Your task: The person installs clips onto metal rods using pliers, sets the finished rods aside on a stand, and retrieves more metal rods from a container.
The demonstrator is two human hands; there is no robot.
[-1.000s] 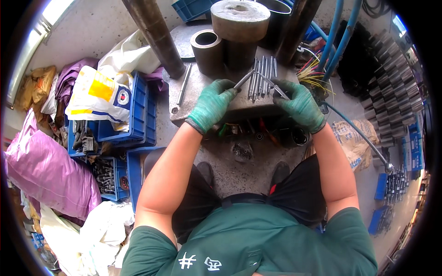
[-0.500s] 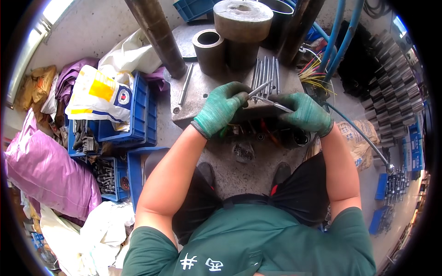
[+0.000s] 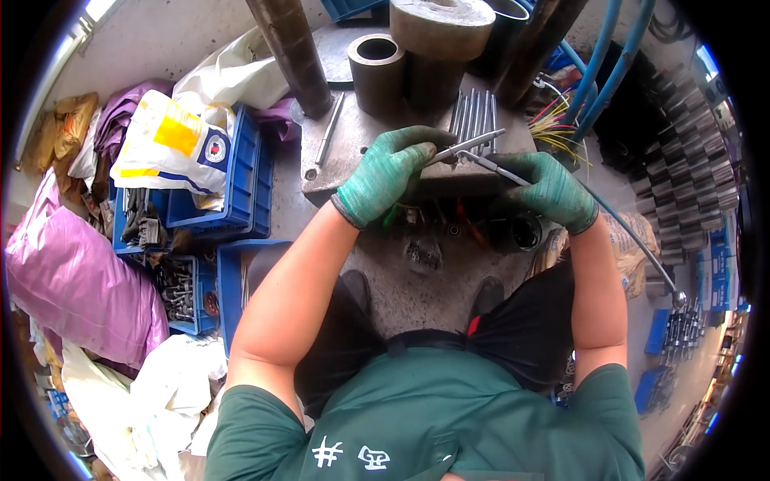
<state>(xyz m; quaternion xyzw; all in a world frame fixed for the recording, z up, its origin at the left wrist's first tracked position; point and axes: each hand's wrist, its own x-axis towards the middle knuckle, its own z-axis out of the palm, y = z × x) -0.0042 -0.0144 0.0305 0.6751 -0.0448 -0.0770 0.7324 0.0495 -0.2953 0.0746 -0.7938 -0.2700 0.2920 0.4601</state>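
Both my hands wear green knit gloves and meet over the front edge of a grey metal block. My left hand is closed round a slim steel rod, which points up and to the right. In my right hand is another slim steel rod, slanting down to the right under the fingers. Near my left hand the two rods come close or cross; whether they touch I cannot tell. Behind the hands, several similar rods lie side by side on the block. A single rod lies at its left.
A hollow steel cylinder and a thick metal ring on a column stand on the block, between two upright posts. Blue crates with metal parts and bags are at left. Blue hoses and stacked metal parts are at right.
The view has shifted slightly. The rod in my left hand now reaches farther out past the fingers, and my right hand sits a little farther right with its rod.
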